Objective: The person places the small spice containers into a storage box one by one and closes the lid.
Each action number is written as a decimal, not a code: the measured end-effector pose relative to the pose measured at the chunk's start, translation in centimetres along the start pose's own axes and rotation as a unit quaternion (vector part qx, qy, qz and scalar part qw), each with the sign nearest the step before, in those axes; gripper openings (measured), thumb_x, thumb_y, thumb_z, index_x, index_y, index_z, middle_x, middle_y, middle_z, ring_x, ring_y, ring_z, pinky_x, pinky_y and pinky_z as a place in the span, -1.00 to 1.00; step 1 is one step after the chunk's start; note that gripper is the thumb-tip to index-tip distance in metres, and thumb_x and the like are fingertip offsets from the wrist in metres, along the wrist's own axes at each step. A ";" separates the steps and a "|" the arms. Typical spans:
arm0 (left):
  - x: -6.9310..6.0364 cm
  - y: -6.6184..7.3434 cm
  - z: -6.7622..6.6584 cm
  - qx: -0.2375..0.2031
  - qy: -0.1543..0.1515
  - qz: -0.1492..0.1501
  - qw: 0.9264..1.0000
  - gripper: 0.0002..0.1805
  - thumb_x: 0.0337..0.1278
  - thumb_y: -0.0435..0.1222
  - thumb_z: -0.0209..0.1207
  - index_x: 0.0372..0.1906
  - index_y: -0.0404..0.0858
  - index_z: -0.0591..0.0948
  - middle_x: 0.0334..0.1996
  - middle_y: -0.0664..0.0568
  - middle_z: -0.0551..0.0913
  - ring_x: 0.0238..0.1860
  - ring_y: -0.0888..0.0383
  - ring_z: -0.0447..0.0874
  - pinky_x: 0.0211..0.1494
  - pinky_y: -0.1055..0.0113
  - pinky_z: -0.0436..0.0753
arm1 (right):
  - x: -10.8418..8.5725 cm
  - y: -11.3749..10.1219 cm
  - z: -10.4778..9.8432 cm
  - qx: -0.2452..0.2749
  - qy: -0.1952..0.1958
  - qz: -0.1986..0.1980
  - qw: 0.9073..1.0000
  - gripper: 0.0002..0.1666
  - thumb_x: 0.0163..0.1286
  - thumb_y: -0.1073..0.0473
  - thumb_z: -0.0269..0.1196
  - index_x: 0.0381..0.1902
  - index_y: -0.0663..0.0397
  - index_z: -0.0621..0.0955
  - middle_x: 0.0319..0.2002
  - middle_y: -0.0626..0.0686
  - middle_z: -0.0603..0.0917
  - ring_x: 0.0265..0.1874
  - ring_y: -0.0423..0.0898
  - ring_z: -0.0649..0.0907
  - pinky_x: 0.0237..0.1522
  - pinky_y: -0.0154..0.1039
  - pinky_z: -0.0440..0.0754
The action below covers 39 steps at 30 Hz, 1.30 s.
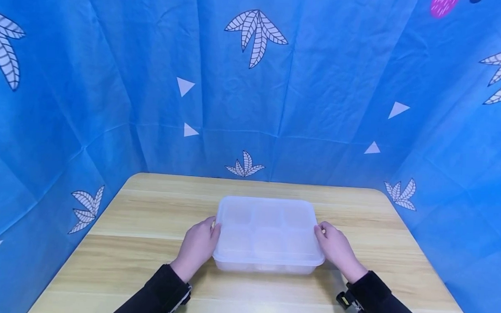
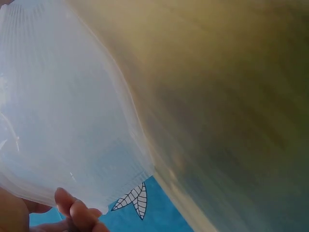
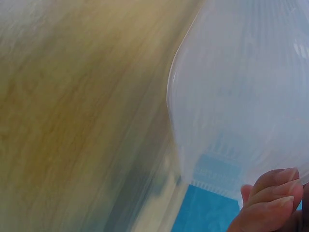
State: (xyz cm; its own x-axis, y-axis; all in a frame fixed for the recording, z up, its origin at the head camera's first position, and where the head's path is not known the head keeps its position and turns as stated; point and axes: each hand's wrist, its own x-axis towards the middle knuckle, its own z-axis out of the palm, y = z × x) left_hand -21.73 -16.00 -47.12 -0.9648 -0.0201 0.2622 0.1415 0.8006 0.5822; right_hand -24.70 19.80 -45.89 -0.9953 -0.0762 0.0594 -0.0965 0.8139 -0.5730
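Observation:
A translucent white plastic storage box (image 1: 266, 269) with a lid (image 1: 268, 235) on it is over the middle of the table; several square compartments show faintly through the lid. My left hand (image 1: 198, 242) grips its left side by the rim, thumb near the top edge. On the opposite side my right hand (image 1: 337, 248) holds the rim in the same manner. Both wrist views show the box's ribbed wall close up, with curled fingers (image 2: 79, 212) and fingers (image 3: 273, 203) at its edge. Whether the underside touches the table cannot be told.
The light wooden table (image 1: 149, 208) has rounded far corners. A blue curtain (image 1: 340, 86) with white leaf and triangle prints hangs behind it and along both sides. Black sleeves (image 1: 159, 291) with small devices at the wrists reach in from the near edge.

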 end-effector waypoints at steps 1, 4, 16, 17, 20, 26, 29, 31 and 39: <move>0.0 0.0 0.0 -0.002 0.001 0.000 1.000 -0.55 0.45 -0.21 0.08 0.18 -0.50 0.56 -0.19 -0.26 0.72 -0.17 -0.13 0.72 -0.03 -0.06 0.66 | 0.0 0.0 0.0 -0.001 -0.001 0.000 1.000 -0.59 0.60 0.08 -0.02 -0.07 0.33 0.59 -0.37 0.12 0.67 -0.41 -0.01 0.63 -0.30 -0.02 0.60; 0.0 0.1 0.0 -0.007 -0.002 -0.001 1.000 -0.55 0.46 -0.21 0.08 0.18 -0.51 0.55 -0.15 -0.29 0.71 -0.13 -0.15 0.72 0.00 -0.06 0.66 | -0.1 -0.1 -0.1 -0.002 -0.006 0.003 1.000 -0.59 0.61 0.07 -0.02 -0.06 0.33 0.58 -0.36 0.13 0.67 -0.40 -0.01 0.63 -0.29 -0.01 0.61; 0.8 0.2 0.6 -0.008 -0.019 -0.011 1.000 -0.53 0.50 -0.18 0.04 0.23 -0.50 0.52 -0.06 -0.31 0.69 -0.06 -0.13 0.70 0.04 -0.04 0.65 | 0.7 0.5 -0.2 -0.008 -0.014 0.002 1.000 -0.55 0.61 0.07 -0.06 0.04 0.38 0.55 -0.28 0.20 0.69 -0.34 0.05 0.65 -0.19 0.07 0.61; 0.8 0.2 0.6 -0.008 -0.022 -0.013 1.000 -0.52 0.50 -0.18 0.03 0.23 -0.50 0.51 -0.04 -0.32 0.68 -0.03 -0.15 0.69 0.06 -0.05 0.65 | 0.7 0.6 -0.2 -0.009 -0.013 0.001 1.000 -0.55 0.61 0.07 -0.06 0.04 0.38 0.55 -0.26 0.21 0.69 -0.33 0.06 0.66 -0.18 0.09 0.61; 1.1 0.1 0.7 -0.010 -0.027 -0.017 0.999 -0.51 0.51 -0.17 0.02 0.25 -0.51 0.50 0.00 -0.33 0.67 0.01 -0.17 0.68 0.08 -0.06 0.64 | 1.0 0.7 -0.2 -0.012 -0.010 -0.003 1.000 -0.55 0.61 0.08 -0.06 0.05 0.38 0.55 -0.23 0.23 0.69 -0.29 0.09 0.67 -0.14 0.11 0.61; 1.3 0.1 0.7 -0.016 -0.025 -0.017 0.999 -0.51 0.52 -0.17 0.02 0.26 -0.51 0.49 0.05 -0.34 0.65 0.06 -0.19 0.66 0.12 -0.07 0.62 | 1.4 0.8 -0.1 -0.013 -0.015 0.000 1.000 -0.53 0.62 0.05 -0.07 0.06 0.37 0.55 -0.17 0.26 0.69 -0.23 0.14 0.68 -0.09 0.13 0.61; 1.5 0.1 0.7 -0.017 -0.024 -0.019 0.999 -0.51 0.52 -0.17 0.02 0.25 -0.50 0.50 0.05 -0.34 0.65 0.06 -0.19 0.67 0.12 -0.07 0.62 | 1.6 0.7 -0.1 -0.010 -0.022 0.003 1.000 -0.51 0.63 0.04 -0.08 0.10 0.39 0.53 -0.12 0.30 0.69 -0.19 0.17 0.68 -0.06 0.15 0.61; 1.5 0.1 0.7 -0.019 -0.023 -0.021 0.999 -0.51 0.52 -0.17 0.02 0.25 -0.50 0.50 0.04 -0.34 0.66 0.05 -0.19 0.67 0.11 -0.07 0.62 | 1.7 0.7 -0.1 -0.010 -0.026 0.005 1.000 -0.50 0.63 0.04 -0.09 0.12 0.39 0.52 -0.09 0.32 0.68 -0.16 0.19 0.68 -0.04 0.16 0.61; 1.6 0.3 0.8 -0.028 -0.024 -0.027 0.999 -0.51 0.52 -0.17 0.02 0.25 -0.49 0.51 0.01 -0.32 0.67 0.01 -0.17 0.69 0.08 -0.07 0.63 | 1.8 0.9 -0.1 -0.013 -0.036 0.012 0.999 -0.48 0.64 0.03 -0.10 0.14 0.40 0.50 -0.05 0.35 0.67 -0.11 0.22 0.67 -0.02 0.16 0.60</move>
State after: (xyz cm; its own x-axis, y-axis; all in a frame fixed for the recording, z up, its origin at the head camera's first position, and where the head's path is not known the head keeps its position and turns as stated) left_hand -23.41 -15.32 -47.13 -0.9807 -0.0333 0.1928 0.0993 0.7647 0.6367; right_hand -26.56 20.46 -46.18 -0.9952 -0.0972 -0.0125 -0.0742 0.8301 -0.5527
